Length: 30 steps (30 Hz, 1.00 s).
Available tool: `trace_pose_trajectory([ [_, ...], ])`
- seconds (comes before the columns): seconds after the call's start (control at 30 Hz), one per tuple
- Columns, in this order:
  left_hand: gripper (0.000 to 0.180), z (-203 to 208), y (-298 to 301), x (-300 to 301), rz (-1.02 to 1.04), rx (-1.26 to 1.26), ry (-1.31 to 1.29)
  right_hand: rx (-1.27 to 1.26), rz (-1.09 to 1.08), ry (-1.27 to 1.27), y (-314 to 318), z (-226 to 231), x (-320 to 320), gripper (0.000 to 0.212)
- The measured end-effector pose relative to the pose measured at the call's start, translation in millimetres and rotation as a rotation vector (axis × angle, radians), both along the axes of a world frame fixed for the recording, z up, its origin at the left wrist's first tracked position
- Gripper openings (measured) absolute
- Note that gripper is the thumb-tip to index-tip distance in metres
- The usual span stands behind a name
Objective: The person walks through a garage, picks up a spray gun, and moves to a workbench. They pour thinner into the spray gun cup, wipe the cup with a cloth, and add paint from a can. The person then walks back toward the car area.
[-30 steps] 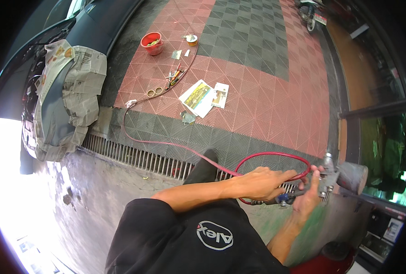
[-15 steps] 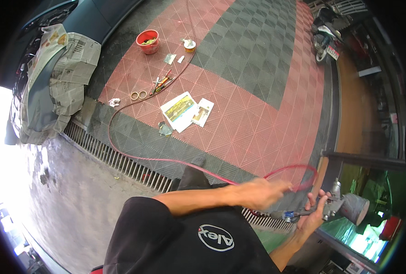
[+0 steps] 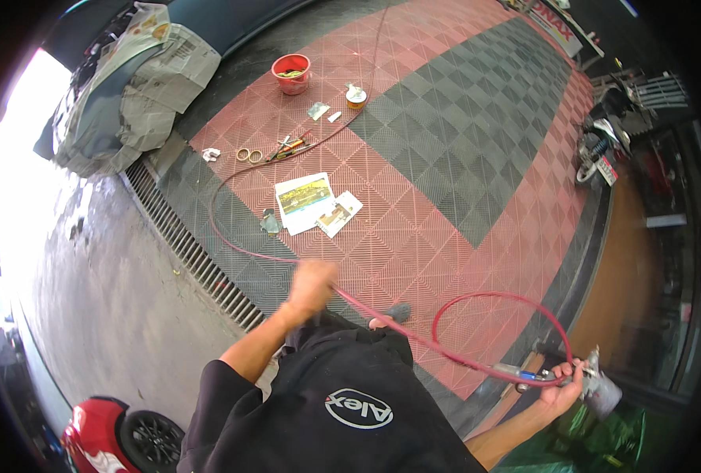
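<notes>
My left hand [image 3: 312,285] is closed around a red hose [image 3: 413,335] in front of my body, a little blurred by motion. From there the hose runs taut to the lower right, to my right hand [image 3: 559,394]. That hand grips a spray gun [image 3: 601,392] with a grey cup, tilted sideways, and the hose passes by its fingers. A blue fitting [image 3: 528,375] shows beside the fingers. Between the hands and the right wall, part of the hose hangs in a wide loop. Beyond my left hand it trails off across the floor.
On the red and grey floor tiles lie printed sheets [image 3: 304,201], tape rolls [image 3: 244,155] and several hand tools [image 3: 291,147]. Farther off stand a red bucket [image 3: 290,88] and a small can [image 3: 356,102]. Newspaper-covered car panel [image 3: 149,87] at left; motorcycle [image 3: 602,150] at right; drain grate [image 3: 181,240] nearer.
My left hand has swung left from near the spray gun to mid-body, drawing the hose with it. The right hand and gun stay at the right. My view has shifted, showing a red car behind left.
</notes>
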<state>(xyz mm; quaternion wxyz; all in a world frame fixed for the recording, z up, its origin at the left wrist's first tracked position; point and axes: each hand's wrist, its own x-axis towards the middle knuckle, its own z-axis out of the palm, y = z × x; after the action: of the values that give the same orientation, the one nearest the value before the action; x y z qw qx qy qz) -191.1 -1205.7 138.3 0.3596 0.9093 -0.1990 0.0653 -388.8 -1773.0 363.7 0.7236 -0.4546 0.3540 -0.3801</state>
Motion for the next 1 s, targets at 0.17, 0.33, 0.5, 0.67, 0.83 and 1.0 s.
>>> trace_pose_trajectory([
  [0.17,0.024,-51.2,77.1,-12.0,0.712,0.6,0.317,-0.2,-0.191,0.003,-182.2,-12.4,-36.8,0.018],
  [0.33,0.04,84.6,-41.0,45.1,0.954,0.17,0.146,-0.336,-0.418,0.176,-253.6,20.8,-66.1,0.02],
  [0.5,0.049,283.6,-286.2,93.6,0.518,-0.372,0.032,-0.348,-0.491,0.197,-309.9,17.5,-94.9,0.025],
  [0.67,0.044,389.3,-498.8,132.5,-0.379,-0.702,0.231,-0.281,-0.456,0.201,-344.3,8.1,-117.7,0.023],
  [0.83,0.031,490.6,-663.6,161.1,-0.417,-0.39,-0.961,-0.219,-0.473,0.345,-366.8,0.7,-64.4,0.019],
  [1.0,0.028,586.5,-818.9,286.0,-0.395,-0.013,-1.309,-0.079,-0.412,0.326,-440.1,-39.1,17.7,0.02],
])
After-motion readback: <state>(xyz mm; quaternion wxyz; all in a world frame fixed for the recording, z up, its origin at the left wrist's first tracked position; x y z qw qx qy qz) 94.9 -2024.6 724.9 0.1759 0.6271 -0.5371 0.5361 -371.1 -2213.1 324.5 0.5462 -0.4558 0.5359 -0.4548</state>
